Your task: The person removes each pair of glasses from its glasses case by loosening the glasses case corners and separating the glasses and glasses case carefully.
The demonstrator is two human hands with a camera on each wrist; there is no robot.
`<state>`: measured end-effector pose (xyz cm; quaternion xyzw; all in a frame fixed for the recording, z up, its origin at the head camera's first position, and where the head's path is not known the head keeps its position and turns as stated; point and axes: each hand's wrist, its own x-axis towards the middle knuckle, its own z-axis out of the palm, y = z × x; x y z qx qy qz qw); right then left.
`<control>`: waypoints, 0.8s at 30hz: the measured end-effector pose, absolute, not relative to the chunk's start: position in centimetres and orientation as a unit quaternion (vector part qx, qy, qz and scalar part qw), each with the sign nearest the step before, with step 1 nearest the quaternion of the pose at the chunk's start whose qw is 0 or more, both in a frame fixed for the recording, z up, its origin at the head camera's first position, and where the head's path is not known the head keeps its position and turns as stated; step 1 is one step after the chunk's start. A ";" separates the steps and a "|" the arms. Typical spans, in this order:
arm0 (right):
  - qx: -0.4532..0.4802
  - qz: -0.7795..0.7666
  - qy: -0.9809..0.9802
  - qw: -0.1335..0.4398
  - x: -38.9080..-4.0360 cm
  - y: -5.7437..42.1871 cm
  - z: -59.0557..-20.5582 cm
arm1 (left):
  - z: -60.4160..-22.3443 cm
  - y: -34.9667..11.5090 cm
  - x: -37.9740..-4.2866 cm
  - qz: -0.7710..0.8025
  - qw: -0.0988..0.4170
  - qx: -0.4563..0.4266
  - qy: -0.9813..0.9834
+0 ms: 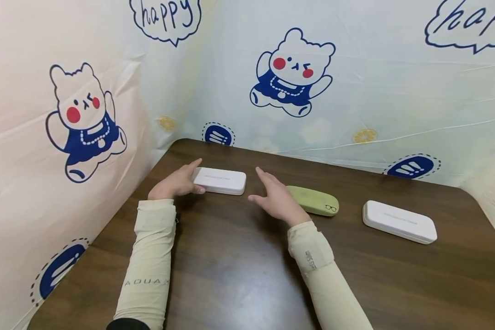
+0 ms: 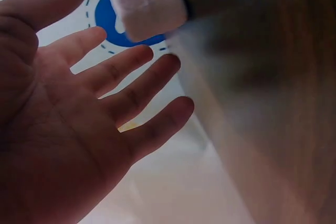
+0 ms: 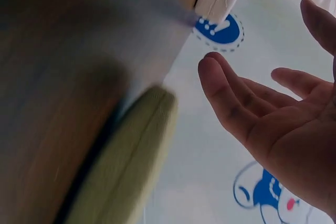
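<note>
A white glasses case [image 1: 223,179] lies near the back left of the brown table, faint lettering on its lid. My left hand [image 1: 175,183] is at its left end, fingers spread; in the left wrist view the case's end [image 2: 152,9] shows just beyond the fingertips, and contact is not clear. To the right of that case hovers my right hand [image 1: 278,199], fingers extended and holding nothing. Behind and beside the right hand lies a green glasses case [image 1: 318,202] with a small glasses print; its left end is partly hidden by the hand.
Further right on the table [image 1: 231,256] lies a second white glasses case [image 1: 400,222]. A printed cloth [image 1: 231,55] with cartoon bears hangs along the table's back and left edges.
</note>
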<state>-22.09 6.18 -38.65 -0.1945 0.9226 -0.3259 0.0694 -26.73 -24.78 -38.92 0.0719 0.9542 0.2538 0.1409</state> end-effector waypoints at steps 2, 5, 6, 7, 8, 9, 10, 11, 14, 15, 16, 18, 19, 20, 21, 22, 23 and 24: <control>-0.192 -0.326 0.922 0.085 -22.9 5.2 -38.8 | -39.3 -25.1 -26.9 0.255 0.146 0.073 0.953; -0.189 -0.313 0.924 0.114 -24.0 4.1 -39.2 | -39.8 -25.3 -27.2 0.251 0.147 0.085 0.953; -0.189 -0.306 0.924 0.126 -24.3 3.8 -39.3 | -39.9 -25.4 -27.3 0.248 0.145 0.089 0.954; -0.190 -0.300 0.924 0.138 -24.7 3.5 -39.4 | -40.0 -25.4 -27.4 0.244 0.143 0.091 0.955; -0.190 -0.295 0.925 0.148 -25.0 3.1 -39.5 | -40.1 -25.4 -27.5 0.239 0.141 0.092 0.956; -0.192 -0.290 0.924 0.157 -25.3 2.8 -39.6 | -40.1 -25.5 -27.5 0.234 0.137 0.093 0.958; -0.192 -0.286 0.925 0.163 -25.5 2.6 -39.7 | -40.1 -25.3 -27.6 0.228 0.134 0.093 0.960; -0.193 -0.281 0.925 0.167 -25.7 2.5 -39.7 | -40.1 -25.1 -27.6 0.223 0.133 0.093 0.961; -0.202 -0.269 0.928 0.160 -26.3 1.9 -39.9 | -40.1 -24.7 -27.7 0.207 0.131 0.085 0.966; -0.206 -0.264 0.929 0.156 -26.4 1.7 -39.9 | -40.1 -24.6 -27.7 0.204 0.131 0.081 0.967; -0.208 -0.261 0.930 0.152 -26.5 1.6 -40.0 | -40.1 -24.5 -27.7 0.202 0.130 0.078 0.968; -0.209 -0.256 0.933 0.139 -26.7 1.2 -40.0 | -40.2 -24.4 -27.7 0.198 0.127 0.073 0.969; -0.208 -0.256 0.935 0.133 -26.7 1.0 -40.0 | -40.2 -24.3 -27.7 0.198 0.124 0.071 0.970; -0.207 -0.254 0.936 0.127 -26.8 0.8 -40.0 | -40.2 -24.4 -27.7 0.198 0.121 0.070 0.970; -0.205 -0.253 0.938 0.121 -26.8 0.6 -40.0 | -40.2 -24.4 -27.6 0.199 0.119 0.068 0.970; -0.206 -0.252 0.938 0.117 -26.9 0.4 -40.0 | -40.3 -24.4 -27.6 0.200 0.117 0.068 0.970; -0.208 -0.249 0.939 0.115 -26.9 0.2 -40.1 | -40.3 -24.5 -27.6 0.204 0.116 0.067 0.970; -0.211 -0.246 0.939 0.116 -26.9 0.1 -40.1 | -40.4 -24.5 -27.6 0.208 0.116 0.066 0.969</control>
